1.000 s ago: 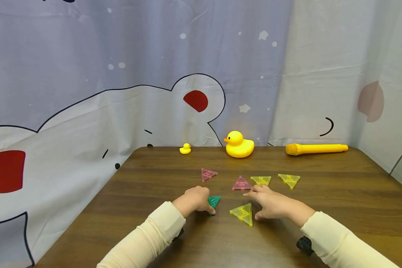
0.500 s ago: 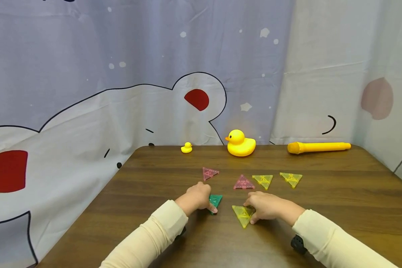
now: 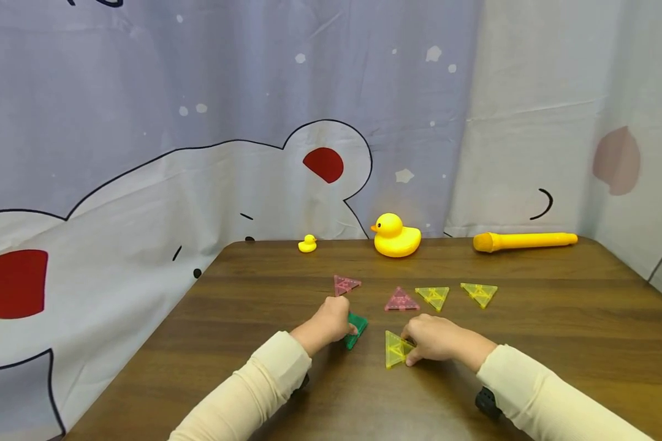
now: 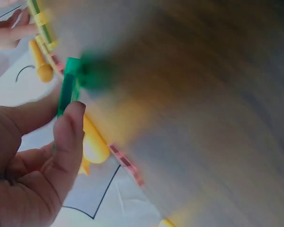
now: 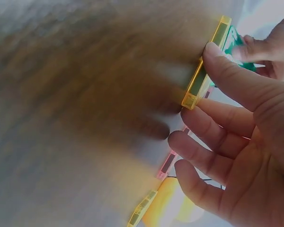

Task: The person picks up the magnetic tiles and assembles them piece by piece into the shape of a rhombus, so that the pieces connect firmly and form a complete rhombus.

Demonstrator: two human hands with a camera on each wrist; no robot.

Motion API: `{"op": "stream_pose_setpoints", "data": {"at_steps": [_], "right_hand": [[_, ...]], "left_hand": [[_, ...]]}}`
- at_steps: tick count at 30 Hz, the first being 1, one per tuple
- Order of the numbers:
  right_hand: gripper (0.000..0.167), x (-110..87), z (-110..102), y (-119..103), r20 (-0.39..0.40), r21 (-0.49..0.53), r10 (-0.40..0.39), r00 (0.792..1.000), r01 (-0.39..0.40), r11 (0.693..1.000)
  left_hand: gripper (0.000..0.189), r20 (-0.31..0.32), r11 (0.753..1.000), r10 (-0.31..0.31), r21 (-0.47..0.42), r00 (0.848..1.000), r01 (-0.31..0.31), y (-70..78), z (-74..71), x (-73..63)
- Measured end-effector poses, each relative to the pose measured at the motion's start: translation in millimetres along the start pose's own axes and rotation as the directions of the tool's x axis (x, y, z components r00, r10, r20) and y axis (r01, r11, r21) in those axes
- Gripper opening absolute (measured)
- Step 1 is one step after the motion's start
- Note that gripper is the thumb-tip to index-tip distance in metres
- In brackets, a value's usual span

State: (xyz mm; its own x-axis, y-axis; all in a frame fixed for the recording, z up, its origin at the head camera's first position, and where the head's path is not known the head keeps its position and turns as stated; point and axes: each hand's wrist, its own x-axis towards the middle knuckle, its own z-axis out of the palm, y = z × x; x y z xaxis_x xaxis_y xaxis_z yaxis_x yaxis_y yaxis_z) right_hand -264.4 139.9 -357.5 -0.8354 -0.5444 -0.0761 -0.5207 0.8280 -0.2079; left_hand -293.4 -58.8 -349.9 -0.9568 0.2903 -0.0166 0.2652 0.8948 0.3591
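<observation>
My left hand [image 3: 327, 322] pinches a translucent green triangular magnetic tile [image 3: 358, 323] between thumb and fingers. In the left wrist view the green tile [image 4: 67, 90] stands edge-on, with the thumb against its near face. Opposite it, my right hand [image 3: 440, 338] grips a translucent yellow triangular tile [image 3: 395, 349] by its right side. The right wrist view shows the yellow tile [image 5: 198, 78] on edge between thumb and fingers, the other fingers loosely bent below. A narrow gap separates the two held tiles in the head view.
Behind the hands lie two pink triangular tiles, one at left [image 3: 344, 284] and one nearer the middle [image 3: 401, 300], plus two yellow tiles [image 3: 433, 296]. A small duck [image 3: 308, 244], a larger duck [image 3: 396, 236] and a yellow toy microphone [image 3: 524, 241] line the table's back edge.
My right hand has moved left and taken hold of the near yellow tile, turning it. My left hand has tilted the green tile and shifted slightly forward.
</observation>
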Motion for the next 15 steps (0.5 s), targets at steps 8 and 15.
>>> {"op": "stream_pose_setpoints", "data": {"at_steps": [8,15], "right_hand": [[0.027,-1.3,0.0,-1.0,-0.002,0.015,0.008,1.000,-0.008,1.000],[0.027,-1.2,-0.3,-0.6,0.010,0.032,0.011,1.000,-0.012,0.999]], "left_hand": [[0.024,0.017,0.961,0.052,-0.274,0.999,-0.045,9.3,2.5,-7.1],[0.025,0.022,0.951,0.046,-0.307,0.999,-0.037,16.2,9.0,-11.6]]}}
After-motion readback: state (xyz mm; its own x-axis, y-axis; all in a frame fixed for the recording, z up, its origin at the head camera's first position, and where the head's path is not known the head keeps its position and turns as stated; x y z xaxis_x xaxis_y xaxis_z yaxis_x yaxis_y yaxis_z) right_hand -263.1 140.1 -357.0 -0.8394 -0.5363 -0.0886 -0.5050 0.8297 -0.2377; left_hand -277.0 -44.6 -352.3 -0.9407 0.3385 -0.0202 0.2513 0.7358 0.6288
